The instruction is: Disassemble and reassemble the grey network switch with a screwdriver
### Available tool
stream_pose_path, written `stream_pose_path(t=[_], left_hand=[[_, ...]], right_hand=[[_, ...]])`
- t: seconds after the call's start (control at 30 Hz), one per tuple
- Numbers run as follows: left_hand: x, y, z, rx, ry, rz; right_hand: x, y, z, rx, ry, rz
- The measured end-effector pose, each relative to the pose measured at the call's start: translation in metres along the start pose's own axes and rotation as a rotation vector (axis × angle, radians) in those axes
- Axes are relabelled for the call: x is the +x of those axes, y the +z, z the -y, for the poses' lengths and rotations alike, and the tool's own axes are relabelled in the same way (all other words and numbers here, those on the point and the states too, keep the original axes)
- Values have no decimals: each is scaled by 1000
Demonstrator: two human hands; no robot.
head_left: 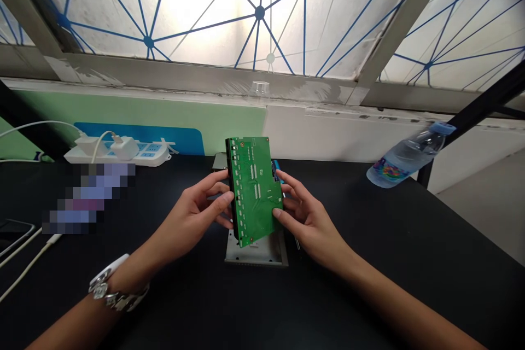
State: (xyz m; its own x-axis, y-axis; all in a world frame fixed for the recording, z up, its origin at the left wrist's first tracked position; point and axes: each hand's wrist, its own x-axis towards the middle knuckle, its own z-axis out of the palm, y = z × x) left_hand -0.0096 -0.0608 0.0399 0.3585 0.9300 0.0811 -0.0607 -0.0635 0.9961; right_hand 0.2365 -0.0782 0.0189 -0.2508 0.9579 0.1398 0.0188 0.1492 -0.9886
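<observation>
A green circuit board point(256, 191) is held up between both hands, tilted, its solder side facing me. My left hand point(207, 205) grips its left edge, where a black connector strip point(230, 186) runs along the side. My right hand point(301, 208) pinches the right edge near a notch, thumb on the face and fingers behind. Under the board a grey metal case point(258, 254) lies on the table, partly hidden by the board. Behind the board, something blue shows by the right fingertips; I cannot make out what it is.
On the black table point(361, 295) a clear water bottle point(406, 156) leans at the right. A white power strip point(118, 150) with plugs and cables is at the back left, with a phone point(16, 235) at the left edge. A small clear cup point(260, 88) stands on the window ledge.
</observation>
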Motion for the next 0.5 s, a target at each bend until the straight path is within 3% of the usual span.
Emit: stream_pose_path(t=[0.3, 0.5], left_hand=[[-2, 15, 4, -35, 108, -1], [-2, 25, 14, -203, 27, 41]], right_hand=[[-11, 13, 18, 153, 43, 180], [-15, 26, 16, 264, 86, 222]])
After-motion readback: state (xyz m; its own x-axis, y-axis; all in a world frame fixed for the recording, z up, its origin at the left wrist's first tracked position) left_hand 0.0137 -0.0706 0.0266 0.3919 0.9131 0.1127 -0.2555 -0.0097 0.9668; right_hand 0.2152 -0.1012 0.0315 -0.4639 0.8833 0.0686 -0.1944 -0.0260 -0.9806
